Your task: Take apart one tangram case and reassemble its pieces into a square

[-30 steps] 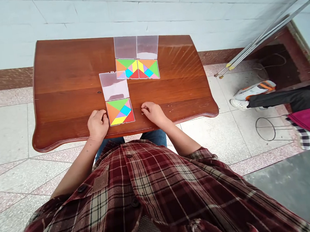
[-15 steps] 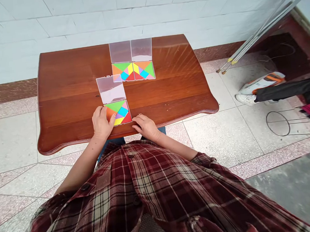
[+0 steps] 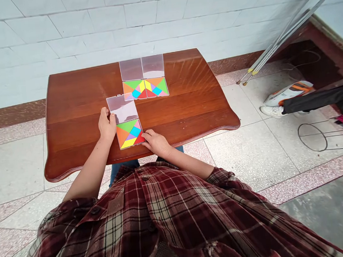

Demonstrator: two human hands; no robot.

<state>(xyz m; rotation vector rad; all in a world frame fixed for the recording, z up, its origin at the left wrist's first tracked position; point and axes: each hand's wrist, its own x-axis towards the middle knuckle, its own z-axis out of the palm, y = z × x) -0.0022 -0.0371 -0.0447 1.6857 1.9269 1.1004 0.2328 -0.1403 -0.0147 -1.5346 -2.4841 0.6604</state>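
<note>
A flat case of colourful tangram pieces [image 3: 129,134] lies near the table's front edge, its clear lid [image 3: 123,108] folded back away from me. My left hand [image 3: 107,125] is at the lid's left edge, thumb and fingers apart. At the case's right edge rests my right hand [image 3: 157,142], its fingertips on the rim by the red piece. Behind, two similar cases, a left one [image 3: 134,89] and a right one [image 3: 156,87], stand side by side with lids opened back. The near lid overlaps the left one's front corner.
The brown wooden table [image 3: 77,108] stands against a white tiled wall. Crutches [image 3: 280,36] lean at the right. A person's leg [image 3: 311,98], a white and orange bag [image 3: 290,92] and a wire hoop [image 3: 312,137] are on the right.
My left hand has moved from the case's orange piece up to the lid's left edge. The right hand stays by the case's right side. The camera view has shifted a little.
</note>
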